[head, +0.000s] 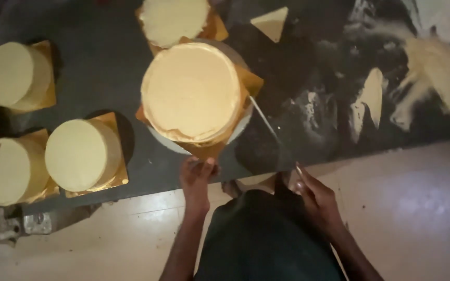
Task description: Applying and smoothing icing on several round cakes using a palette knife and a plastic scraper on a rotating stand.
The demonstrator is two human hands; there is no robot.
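Seen from the head camera, looking straight down. In the middle, at about 12 o'clock from the body, a big round frosted cake (pixel 191 91), smooth and pale yellow on top, sitting on a gold cake board (pixel 250 83) on a white turntable (pixel 241 125). At 6 o'clock of the cake, the left hand (pixel 196 179), fingers curled up and pinching the near corner of the gold board, thumb and fingertips touching it. At 4 o'clock of the cake, the right hand (pixel 313 195), closed tight around the handle of a long thin palette knife (pixel 269 127). Blade slanting up toward 11 o'clock, tip touching the right side of the cake. All of it on a dark table (pixel 105 67), smeared with pale frosting (pixel 436 73) out at 2 o'clock. At 12 o'clock behind the big cake, another frosted cake (pixel 173 18) on its own gold board, partly hidden. At 1 o'clock, a small triangle scraper (pixel 272 22) lying flat. At 9 o'clock, three more small round cakes on gold boards: one far back (pixel 14 75), one close and smooth (pixel 82 153), one at the left edge (pixel 9 169) with a bare patch on top. Below the table, a light floor (pixel 417 218), and a dark apron (pixel 266 234) between the two arms.
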